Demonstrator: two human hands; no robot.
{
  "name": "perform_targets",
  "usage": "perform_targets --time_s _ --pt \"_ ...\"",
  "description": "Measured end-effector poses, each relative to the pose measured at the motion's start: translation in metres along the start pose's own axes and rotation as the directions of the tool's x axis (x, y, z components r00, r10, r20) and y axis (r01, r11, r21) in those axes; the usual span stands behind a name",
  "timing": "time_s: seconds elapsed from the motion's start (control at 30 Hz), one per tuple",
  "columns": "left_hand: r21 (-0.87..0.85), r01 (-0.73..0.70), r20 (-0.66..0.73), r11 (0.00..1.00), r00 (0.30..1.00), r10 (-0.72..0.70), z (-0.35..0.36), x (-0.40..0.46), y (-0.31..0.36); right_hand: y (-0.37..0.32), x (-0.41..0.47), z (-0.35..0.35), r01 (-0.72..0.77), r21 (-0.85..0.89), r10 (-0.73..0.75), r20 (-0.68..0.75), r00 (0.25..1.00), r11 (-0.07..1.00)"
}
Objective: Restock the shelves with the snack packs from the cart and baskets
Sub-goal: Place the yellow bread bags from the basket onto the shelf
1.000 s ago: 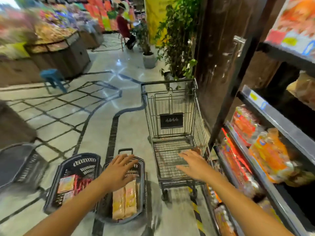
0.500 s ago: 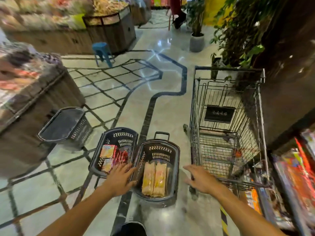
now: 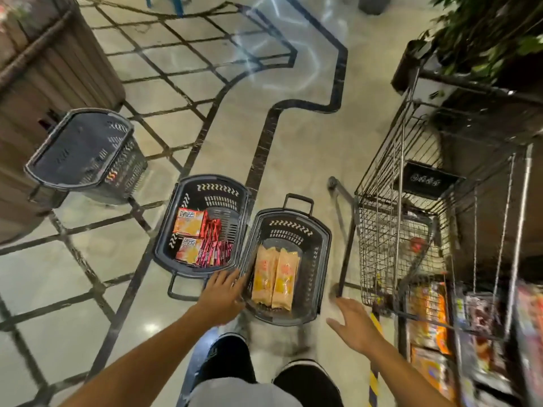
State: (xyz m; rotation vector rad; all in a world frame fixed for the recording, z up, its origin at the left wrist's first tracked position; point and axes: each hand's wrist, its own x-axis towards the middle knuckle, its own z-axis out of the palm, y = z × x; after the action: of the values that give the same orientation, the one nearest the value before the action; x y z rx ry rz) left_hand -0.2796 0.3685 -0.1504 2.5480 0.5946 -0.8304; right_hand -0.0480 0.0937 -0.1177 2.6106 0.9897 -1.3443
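Two dark plastic baskets stand on the floor in front of me. The left basket (image 3: 188, 189) holds two orange packs (image 3: 188, 222) and several red stick packs (image 3: 212, 242). In the right basket (image 3: 320, 251) lie two long tan-orange snack packs (image 3: 274, 279) side by side. My left hand (image 3: 221, 292) hovers with straight fingers over the gap between both baskets, holding nothing. Spread and empty, my right hand (image 3: 354, 321) hangs just right of the right basket. The wire cart (image 3: 393, 201) stands to the right. The shelves (image 3: 458, 333) with snack packs run along the lower right.
A third dark basket (image 3: 85, 154) sits apart at the left, beside a wooden display stand (image 3: 44, 69). A potted plant (image 3: 484, 33) stands behind the cart. My dark shoes (image 3: 229, 356) are on the tiled floor just behind the baskets.
My view has tilted down and closer to the baskets. My left hand has shifted right toward the gap between them; my right hand has dropped lower, away from the cart.
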Motion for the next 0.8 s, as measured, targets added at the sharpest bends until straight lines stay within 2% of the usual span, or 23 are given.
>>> perform_targets --time_s 0.2,0.33,0.5,0.63,0.8 --pt "-0.116 0.035 0.112 0.993 0.993 -0.022 0.024 0.056 -0.006 -0.003 0.061 -0.005 0.001 0.100 -0.007 0.063 0.998 0.995" --pt "-0.202 0.055 0.122 0.978 0.992 -0.031 0.055 0.108 0.004 0.011 0.124 0.015 -0.052 0.221 0.016 0.160 0.987 0.974" --pt "-0.265 0.113 0.104 0.958 0.991 -0.088 0.126 0.184 0.001 0.045 0.216 0.077 -0.090 0.306 0.033 0.188 0.982 0.948" --pt "-0.315 0.132 0.170 0.940 0.982 -0.081 0.199 0.240 -0.001 0.071 0.292 0.138 -0.156 0.416 0.045 0.265 0.963 0.896" --pt "-0.423 0.173 0.155 0.889 0.981 -0.116 0.272 0.298 -0.004 0.083 0.384 0.204 -0.186 0.475 0.059 0.268 0.962 0.860"
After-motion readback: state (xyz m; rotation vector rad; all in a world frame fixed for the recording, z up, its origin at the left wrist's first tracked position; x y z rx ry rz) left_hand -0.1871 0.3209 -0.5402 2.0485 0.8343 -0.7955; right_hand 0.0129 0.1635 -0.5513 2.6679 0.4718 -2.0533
